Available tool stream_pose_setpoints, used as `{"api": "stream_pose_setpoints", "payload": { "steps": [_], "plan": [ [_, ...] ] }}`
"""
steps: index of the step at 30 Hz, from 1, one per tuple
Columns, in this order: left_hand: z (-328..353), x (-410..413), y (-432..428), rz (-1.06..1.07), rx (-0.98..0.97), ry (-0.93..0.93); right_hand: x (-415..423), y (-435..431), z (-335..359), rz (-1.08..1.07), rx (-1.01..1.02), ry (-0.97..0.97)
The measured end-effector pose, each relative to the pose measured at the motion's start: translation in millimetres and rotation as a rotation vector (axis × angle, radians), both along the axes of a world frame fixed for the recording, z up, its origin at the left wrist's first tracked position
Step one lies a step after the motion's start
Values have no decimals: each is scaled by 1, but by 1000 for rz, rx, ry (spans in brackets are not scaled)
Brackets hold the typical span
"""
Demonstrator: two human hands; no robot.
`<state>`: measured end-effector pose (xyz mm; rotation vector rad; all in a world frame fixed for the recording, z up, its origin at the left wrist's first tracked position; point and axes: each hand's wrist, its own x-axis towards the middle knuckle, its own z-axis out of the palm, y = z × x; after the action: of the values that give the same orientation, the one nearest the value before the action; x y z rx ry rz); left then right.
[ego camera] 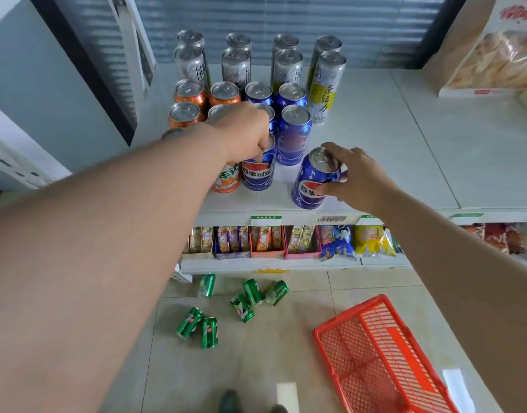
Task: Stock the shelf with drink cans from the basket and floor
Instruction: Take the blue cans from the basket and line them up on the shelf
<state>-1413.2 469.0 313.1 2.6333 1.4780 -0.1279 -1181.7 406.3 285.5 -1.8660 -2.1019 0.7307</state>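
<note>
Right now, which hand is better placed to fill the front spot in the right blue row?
Right. The right hand grips a tilted blue can beside that spot; the left hand is busy holding the front can of the neighbouring row.

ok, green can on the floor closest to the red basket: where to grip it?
Grip the middle of its body, from straight above. The green can lies on its side on the floor, curved wall up and ends pointing sideways. A neighbouring can lies close beside it, so a side approach looks cramped.
</note>
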Motion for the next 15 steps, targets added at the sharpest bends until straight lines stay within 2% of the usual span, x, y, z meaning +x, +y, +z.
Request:
{"api": "stream_pose_setpoints", "payload": {
  "steps": [4,8,9,13,15],
  "plan": [
    [5,6,-4,0,20,12,-8,3,0,34,7,-31],
    [1,4,-7,28,29,19,-19,-8,-8,-221,-61,310],
    [-1,3,-7,39,28,12,-22,-11,-14,-257,-45,338],
    [-4,3,-8,50,26,-37,-26,-18,-39,-352,63,361],
    [-4,3,-11,63,22,-64,-21,-18,-46,-335,60,269]
  ]
}}
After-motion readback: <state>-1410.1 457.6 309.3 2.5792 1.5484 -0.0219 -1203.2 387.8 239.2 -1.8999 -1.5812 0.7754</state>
